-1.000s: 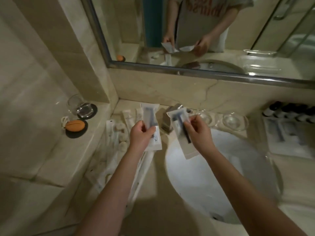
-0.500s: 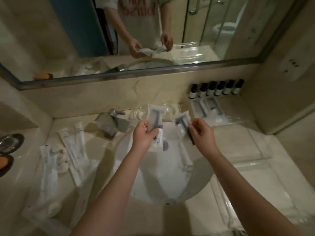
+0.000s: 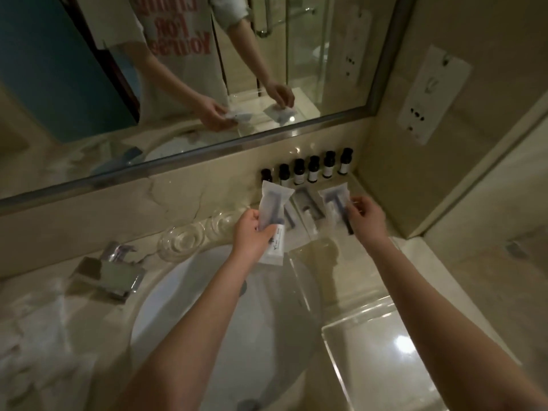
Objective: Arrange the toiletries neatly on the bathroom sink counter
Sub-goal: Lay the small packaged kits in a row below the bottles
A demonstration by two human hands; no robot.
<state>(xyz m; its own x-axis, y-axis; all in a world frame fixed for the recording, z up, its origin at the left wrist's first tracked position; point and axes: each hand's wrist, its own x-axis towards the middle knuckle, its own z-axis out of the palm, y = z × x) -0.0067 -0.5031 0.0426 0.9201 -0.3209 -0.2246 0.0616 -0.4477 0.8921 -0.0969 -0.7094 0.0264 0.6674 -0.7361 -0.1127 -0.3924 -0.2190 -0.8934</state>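
Note:
My left hand (image 3: 252, 235) grips a clear packet with a dark razor inside (image 3: 274, 209), held upright over the back rim of the sink. My right hand (image 3: 366, 218) pinches a second razor packet (image 3: 333, 203) by its edge, just above the counter in the right back corner. Between the two packets lies another wrapped toiletry (image 3: 308, 210) flat on the counter. Several small dark-capped bottles (image 3: 311, 172) stand in a row against the wall behind them.
The white sink basin (image 3: 207, 321) fills the middle, with a chrome tap (image 3: 109, 274) at its left. Clear glass dishes (image 3: 181, 241) sit behind the basin. A clear tray (image 3: 370, 330) lies on the marble counter at right. A mirror (image 3: 178, 84) hangs above.
Both hands have carried their razor packets rightward from the sink's left side to the right back corner by the bottles. The view has swung right with them.

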